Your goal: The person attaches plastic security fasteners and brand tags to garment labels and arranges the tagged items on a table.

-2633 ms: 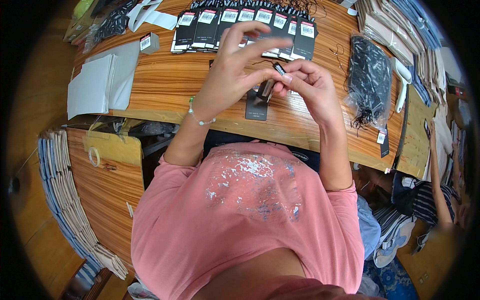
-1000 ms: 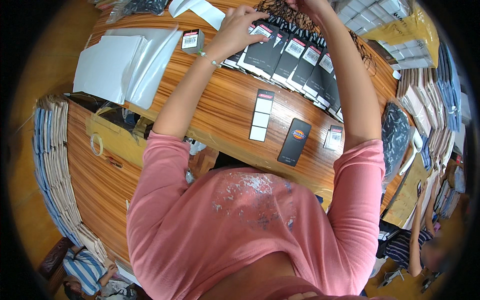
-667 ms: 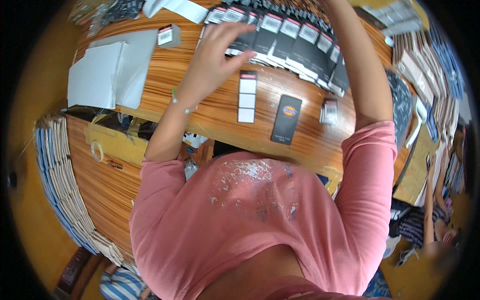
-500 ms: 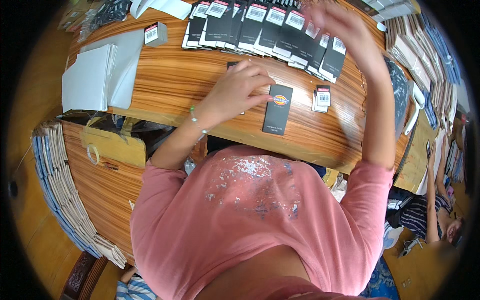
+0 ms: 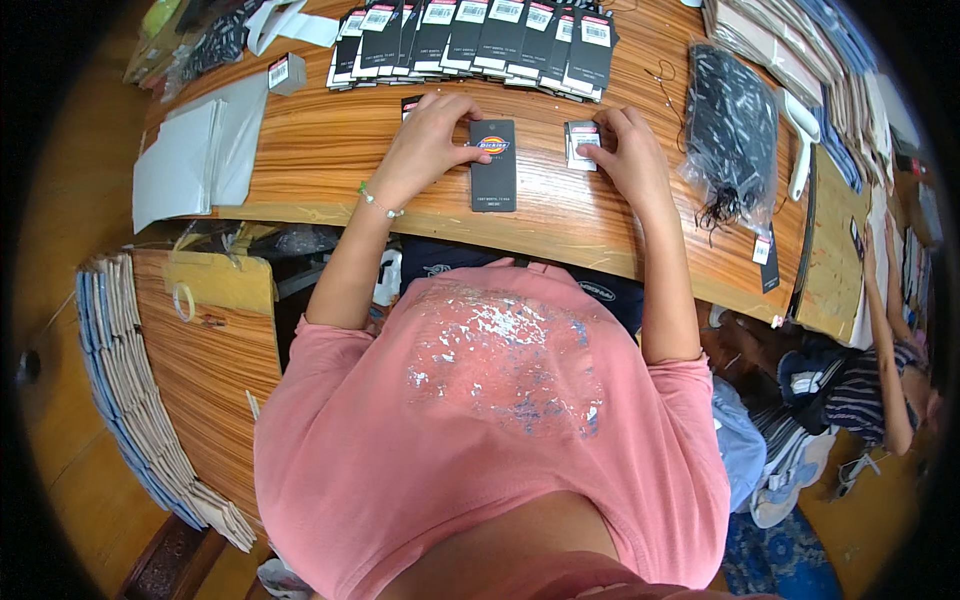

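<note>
On the wooden table in front of me lies a dark grey hang tag (image 5: pixel 494 184) with a coloured oval emblem. My left hand (image 5: pixel 428 142) rests at its left side, thumb on the tag's edge and fingers apart. Another dark tag (image 5: pixel 408 106) shows only partly behind that hand. To the right, my right hand (image 5: pixel 634 158) has its thumb and fingers closed at the right edge of a small stack of white barcode labels (image 5: pixel 577 150). Beyond both hands, a row of overlapping dark hang tags (image 5: pixel 500 45) with barcode stickers is fanned out.
A plastic bag of black cords (image 5: pixel 733 130) and a white handheld tool (image 5: pixel 800 140) lie at the right. White sheets (image 5: pixel 180 155) and a small grey box (image 5: pixel 287 74) are at the left. Folded garments (image 5: pixel 160 400) are stacked at lower left; another person's arm (image 5: pixel 880 290) shows far right.
My right hand has come back from above the tag row down to the small barcode labels. My left hand stays beside the single hang tag. The whole view has shifted.
</note>
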{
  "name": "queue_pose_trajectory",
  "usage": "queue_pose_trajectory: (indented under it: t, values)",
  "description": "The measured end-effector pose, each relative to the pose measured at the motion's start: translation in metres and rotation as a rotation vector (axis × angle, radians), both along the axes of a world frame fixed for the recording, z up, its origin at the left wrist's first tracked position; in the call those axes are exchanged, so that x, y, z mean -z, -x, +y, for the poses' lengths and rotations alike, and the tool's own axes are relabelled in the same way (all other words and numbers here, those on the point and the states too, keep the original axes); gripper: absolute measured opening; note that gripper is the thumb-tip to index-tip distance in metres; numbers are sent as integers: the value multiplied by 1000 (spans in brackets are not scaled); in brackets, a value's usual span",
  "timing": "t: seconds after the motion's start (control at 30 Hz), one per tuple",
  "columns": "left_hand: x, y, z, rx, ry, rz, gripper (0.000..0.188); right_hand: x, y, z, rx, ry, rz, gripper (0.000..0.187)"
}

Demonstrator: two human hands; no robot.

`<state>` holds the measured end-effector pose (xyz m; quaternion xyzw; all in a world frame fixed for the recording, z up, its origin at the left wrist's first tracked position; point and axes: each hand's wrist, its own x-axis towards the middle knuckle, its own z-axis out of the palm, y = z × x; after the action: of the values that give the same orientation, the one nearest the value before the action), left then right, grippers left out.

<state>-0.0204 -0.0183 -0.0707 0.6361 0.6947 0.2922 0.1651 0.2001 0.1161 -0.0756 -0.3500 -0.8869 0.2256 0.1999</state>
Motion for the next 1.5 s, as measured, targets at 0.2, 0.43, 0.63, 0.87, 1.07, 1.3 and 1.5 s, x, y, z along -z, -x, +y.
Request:
queue_pose_trajectory:
  t: [0.2, 0.43, 0.63, 0.87, 1.07, 1.3, 1.5]
  values:
    - [-4, -4, -6, -75, 216, -850, 27, 24, -11, 11, 8, 490, 281, 19]
    - [-17, -39, -13, -92, 10, -730, 25, -20, -14, -40, 6, 648, 566, 14]
    - [-24, -83, 2, 23, -81, -933, 29, -25, -19, -66, 137, 351, 550, 16]
    - [-26, -95, 19, 77, -44, -960, 27, -73, -143, -44, -306, 558, 1556, 24]
    - [-22, -90, 19, 54, -24, -942, 25, -9, -198, -26, 741, 359, 364, 11]
    - [-15, -90, 18, 63, 6, -927, 25, 28, -189, -16, 604, -294, -141, 10]
    - [-11, -87, 12, 68, -4, -928, 25, -28, -194, -20, 543, 355, 776, 10]
